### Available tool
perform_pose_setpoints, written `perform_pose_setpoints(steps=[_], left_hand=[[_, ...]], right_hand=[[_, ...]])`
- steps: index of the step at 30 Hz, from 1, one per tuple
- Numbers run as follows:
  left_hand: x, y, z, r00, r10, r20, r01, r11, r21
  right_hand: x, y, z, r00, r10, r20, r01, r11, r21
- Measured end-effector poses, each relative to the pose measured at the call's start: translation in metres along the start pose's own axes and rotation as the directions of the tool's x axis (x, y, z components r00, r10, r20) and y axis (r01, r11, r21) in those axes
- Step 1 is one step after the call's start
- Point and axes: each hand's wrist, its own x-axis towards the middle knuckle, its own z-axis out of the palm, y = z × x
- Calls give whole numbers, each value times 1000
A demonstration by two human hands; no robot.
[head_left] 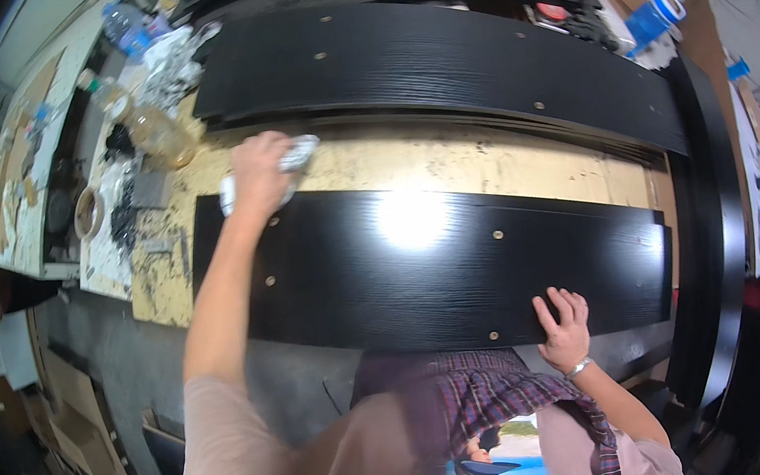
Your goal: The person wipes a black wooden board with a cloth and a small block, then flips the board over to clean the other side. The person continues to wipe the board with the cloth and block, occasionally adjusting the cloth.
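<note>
Left hand (pixel 260 172) was closed on a crumpled white cloth (pixel 301 153), at the far left edge of the black panel (pixel 387 285); cloth partly hidden by the hand, so couldn't tell how firm the grip was. Right hand (pixel 565 330) was open, fingers spread on the panel's near edge, right of centre; couldn't tell if the thumb hooked under. Panel lay flat on the near side of the yellowish tabletop (pixel 369 156), round metal fittings (pixel 498 234) face up, strong glare left of centre. Panel stack (pixel 431 50) sat on the far side, a strip of tabletop between. Far left was cluttered: clear bottle (pixel 162 137), tape roll (pixel 89 213), crumpled foil-like wrap (pixel 172 67). Blue bottle (pixel 656 21) stood far right, leaning. Risks, my judgement: no tabletop showed past the panel's near edge, so it probably sat at or over the rim, and a hard push down there by the right hand could have tipped it or slid it toward the person. Grit in the cloth could have scratched the dark finish; cloth could have snagged on a fitting. Wristband (pixel 576 366) was close enough to scuff the edge if the wrist dropped. A wide leftward sweep could have knocked the clear bottle. Glare could have hidden smears.
</note>
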Motion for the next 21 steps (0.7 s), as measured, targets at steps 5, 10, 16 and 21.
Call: perform_pose_setpoints(steps=[5, 10, 16, 21], left_hand=[[-11, 39, -13, 995, -39, -88, 20, 978, -209], [-10, 92, -33, 992, -109, -68, 59, 858, -511], [19, 133, -44, 965, -215, 151, 261, 714, -650], [48, 219, 17, 973, 151, 176, -42, 860, -508]], right_hand=[[8, -2, -6, 999, -17, -29, 17, 1000, -8], [3, -4, -10, 998, -34, -60, 39, 996, 81], [-1, 0, -16, 996, -82, -30, 85, 991, 107], [9, 1, -23, 1000, -16, 14, 13, 980, 198]])
